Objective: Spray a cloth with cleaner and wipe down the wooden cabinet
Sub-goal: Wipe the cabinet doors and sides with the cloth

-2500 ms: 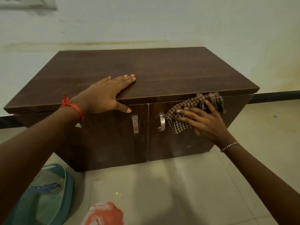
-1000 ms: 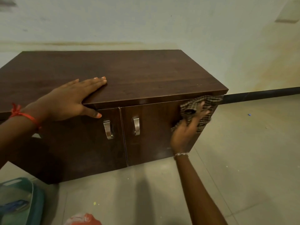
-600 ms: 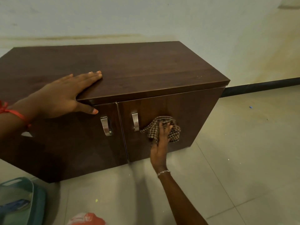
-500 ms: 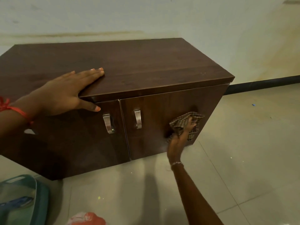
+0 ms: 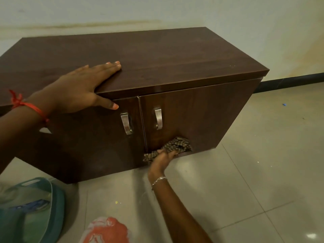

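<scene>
Wiping right door's bottom edge: right hand [image 5: 160, 159] grip bunched on checked cloth [image 5: 177, 146], likely pressing flat; left hand [image 5: 77, 88] splayed open, bracing cabinet [image 5: 175, 58]. Overlap strokes toward corner.

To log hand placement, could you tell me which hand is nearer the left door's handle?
Left. The left hand rests on the cabinet top, thumb just above the handle; the right hand is lower, below the right door.

No readable text, label, brand or number anywhere. Cabinet [image 5: 157, 55] under left hand [image 5: 77, 90] plain; cloth [image 5: 175, 146] in right hand [image 5: 161, 160] checked, unlettered.
</scene>
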